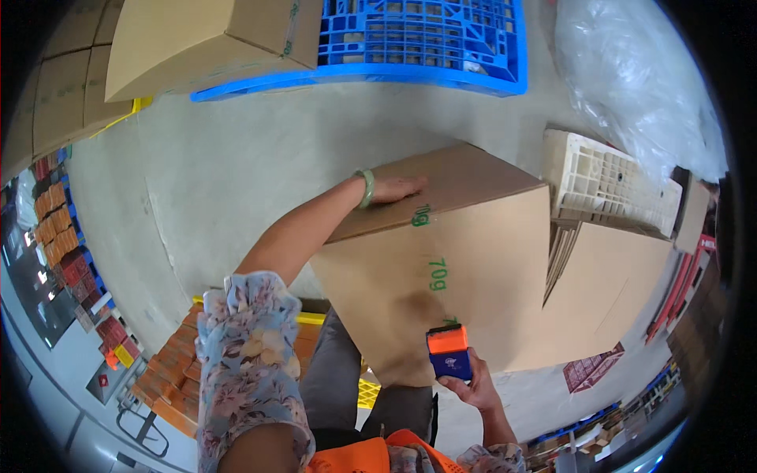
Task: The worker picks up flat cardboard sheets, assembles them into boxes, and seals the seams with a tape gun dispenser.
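A large brown cardboard box [497, 268] stands in front of me, with green printed marks [438, 273] in a row across its faces. My left hand [398, 189] lies flat on the box's far face, fingers stretched out, a pale green bangle at the wrist. Low on the near face, my right hand [473, 385] grips a blue and orange hand stamp [449, 352]. Part of another green mark shows at the stamp's upper edge. The stamp's underside is hidden.
Flattened cardboard [607, 292] and a cream plastic crate [615, 177] stand right of the box. Beyond it is a blue pallet [418, 75] bearing a large carton [213, 47]. Clear plastic wrap [639, 79] lies far right. Orange-brown stacked packs [169, 370] are at my left.
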Available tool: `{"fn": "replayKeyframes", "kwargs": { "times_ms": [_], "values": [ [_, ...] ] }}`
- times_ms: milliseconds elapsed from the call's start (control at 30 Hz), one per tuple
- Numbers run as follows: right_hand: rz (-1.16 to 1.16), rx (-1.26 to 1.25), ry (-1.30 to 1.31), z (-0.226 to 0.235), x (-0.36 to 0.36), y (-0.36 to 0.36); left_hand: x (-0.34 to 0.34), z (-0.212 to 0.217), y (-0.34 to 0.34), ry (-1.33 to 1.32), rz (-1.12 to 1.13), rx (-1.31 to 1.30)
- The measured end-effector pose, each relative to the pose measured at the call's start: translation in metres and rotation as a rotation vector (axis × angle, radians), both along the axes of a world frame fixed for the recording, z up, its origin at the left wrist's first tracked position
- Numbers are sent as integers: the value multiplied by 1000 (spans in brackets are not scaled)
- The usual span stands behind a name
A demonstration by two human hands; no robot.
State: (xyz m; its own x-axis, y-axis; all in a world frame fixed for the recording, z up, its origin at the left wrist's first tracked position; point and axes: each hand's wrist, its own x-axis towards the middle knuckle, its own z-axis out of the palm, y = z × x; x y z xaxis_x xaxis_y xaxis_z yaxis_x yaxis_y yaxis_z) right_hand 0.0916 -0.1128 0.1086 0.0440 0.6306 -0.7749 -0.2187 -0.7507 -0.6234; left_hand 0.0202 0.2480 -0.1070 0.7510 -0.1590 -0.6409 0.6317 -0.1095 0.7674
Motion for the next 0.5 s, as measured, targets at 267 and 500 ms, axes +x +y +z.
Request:
{"fn": "replayKeyframes", "kwargs": {
  "times_ms": [267,500],
  "values": [
    [57,140,-116,-15,1,-6,48,57,23,210,-478,664],
    [3,203,-122,-21,-11,1,5,152,-76,-337,-10,1353]
  ]
}}
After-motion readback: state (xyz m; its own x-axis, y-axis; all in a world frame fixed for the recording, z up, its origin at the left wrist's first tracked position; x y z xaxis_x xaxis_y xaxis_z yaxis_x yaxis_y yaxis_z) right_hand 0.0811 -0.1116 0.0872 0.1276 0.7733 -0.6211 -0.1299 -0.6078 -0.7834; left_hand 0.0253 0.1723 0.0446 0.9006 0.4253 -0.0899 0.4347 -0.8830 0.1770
